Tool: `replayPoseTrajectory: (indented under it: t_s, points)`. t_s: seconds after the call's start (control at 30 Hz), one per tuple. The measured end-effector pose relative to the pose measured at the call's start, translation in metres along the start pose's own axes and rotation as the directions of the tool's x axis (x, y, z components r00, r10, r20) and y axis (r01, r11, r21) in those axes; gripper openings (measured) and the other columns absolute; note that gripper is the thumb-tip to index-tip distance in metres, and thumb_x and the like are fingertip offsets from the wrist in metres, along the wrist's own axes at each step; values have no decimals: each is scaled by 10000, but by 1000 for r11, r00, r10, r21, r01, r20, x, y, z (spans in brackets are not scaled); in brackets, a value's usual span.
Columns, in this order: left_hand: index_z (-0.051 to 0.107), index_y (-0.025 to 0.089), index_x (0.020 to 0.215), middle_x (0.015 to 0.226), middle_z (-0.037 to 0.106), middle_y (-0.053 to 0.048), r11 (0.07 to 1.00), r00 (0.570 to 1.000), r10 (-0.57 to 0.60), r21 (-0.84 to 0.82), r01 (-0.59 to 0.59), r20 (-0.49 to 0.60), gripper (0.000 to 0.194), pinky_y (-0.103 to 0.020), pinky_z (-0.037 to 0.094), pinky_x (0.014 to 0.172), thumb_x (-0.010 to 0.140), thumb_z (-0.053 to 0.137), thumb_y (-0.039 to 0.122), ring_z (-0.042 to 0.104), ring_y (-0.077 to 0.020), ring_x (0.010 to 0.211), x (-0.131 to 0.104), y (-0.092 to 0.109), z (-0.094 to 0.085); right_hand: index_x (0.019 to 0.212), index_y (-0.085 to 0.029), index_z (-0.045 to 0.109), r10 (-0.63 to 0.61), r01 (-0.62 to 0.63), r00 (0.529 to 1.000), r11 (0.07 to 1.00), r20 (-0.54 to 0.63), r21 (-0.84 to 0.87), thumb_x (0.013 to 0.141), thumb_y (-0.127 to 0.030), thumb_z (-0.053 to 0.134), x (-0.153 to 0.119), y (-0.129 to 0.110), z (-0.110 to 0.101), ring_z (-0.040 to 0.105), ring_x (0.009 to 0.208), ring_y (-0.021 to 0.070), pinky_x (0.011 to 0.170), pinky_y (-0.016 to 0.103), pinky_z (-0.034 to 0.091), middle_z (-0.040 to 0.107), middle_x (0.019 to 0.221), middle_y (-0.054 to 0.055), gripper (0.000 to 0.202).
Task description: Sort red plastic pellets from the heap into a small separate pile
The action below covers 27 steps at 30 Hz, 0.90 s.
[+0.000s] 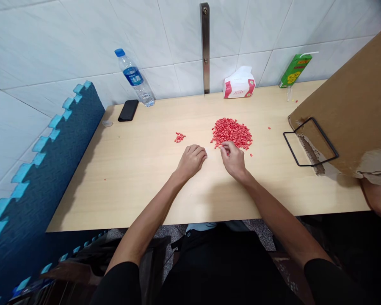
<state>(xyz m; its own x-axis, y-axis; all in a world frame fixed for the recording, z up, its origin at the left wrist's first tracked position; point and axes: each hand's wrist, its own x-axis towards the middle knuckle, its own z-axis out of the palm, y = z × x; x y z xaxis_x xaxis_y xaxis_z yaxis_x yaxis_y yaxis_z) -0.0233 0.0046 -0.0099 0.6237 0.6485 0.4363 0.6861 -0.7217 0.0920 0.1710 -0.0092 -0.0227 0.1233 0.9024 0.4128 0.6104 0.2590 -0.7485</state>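
A large heap of small red pellet-like pieces [231,132] lies in the middle of the wooden table. Left of it is a much smaller cluster of the same red pieces [179,137]. My right hand [233,160] rests at the heap's near edge, thumb and fingers pinched together; what lies between the fingertips is too small to make out. Just below the small cluster, my left hand [192,162] is closed with its fingers curled toward the right hand. Its fingertips are partly hidden, and I cannot see what they hold.
Along the wall stand a water bottle [135,79], a tissue pack [239,84] and a green drink carton [295,71]. A black phone [128,111] lies at the back left. Blue foam matting [60,156] borders the left; cardboard [346,106] and a black wire frame [311,142] stand right.
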Motion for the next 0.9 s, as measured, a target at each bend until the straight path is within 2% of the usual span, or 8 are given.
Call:
replayPoseTrajectory:
  t_s: [0.33,0.57,0.73,0.83,0.9]
  points:
    - [549,155,939,966,601,-103,995,986,-98,-21,96,-134,144,-365,388,771,910,409,175,503,-221,900,0,2,6,926,-214,636,-38,30,998,992,56,122,843,-284,506,-7,-8,7,689,776,195,720,313,552,716,847,61,169]
    - [546,161,935,956,596,-90,989,979,-137,-80,126,-149,147,-360,394,785,919,406,205,515,-212,899,3,17,7,914,-208,624,-40,17,994,978,106,210,817,-273,533,-10,-12,8,693,777,185,699,292,559,711,839,50,148]
    - [510,172,914,937,573,-82,949,942,-271,-218,228,-197,132,-345,420,802,929,384,210,518,-194,902,2,21,7,918,-206,605,-18,-8,994,973,108,230,813,-298,556,-10,-14,7,689,778,185,697,299,556,700,853,55,148]
    - [491,179,897,923,553,-80,926,931,-312,-280,253,-189,130,-344,432,794,931,373,222,518,-189,894,1,22,7,891,-206,588,28,-75,988,947,151,314,826,-354,564,-10,-15,7,687,775,185,701,309,554,690,829,50,163]
    - [485,184,888,909,543,-76,909,924,-336,-320,267,-184,134,-346,436,785,934,370,236,516,-187,880,1,23,6,863,-206,560,90,-171,975,887,203,428,816,-414,586,-10,-15,8,687,742,179,677,303,555,677,782,35,214]
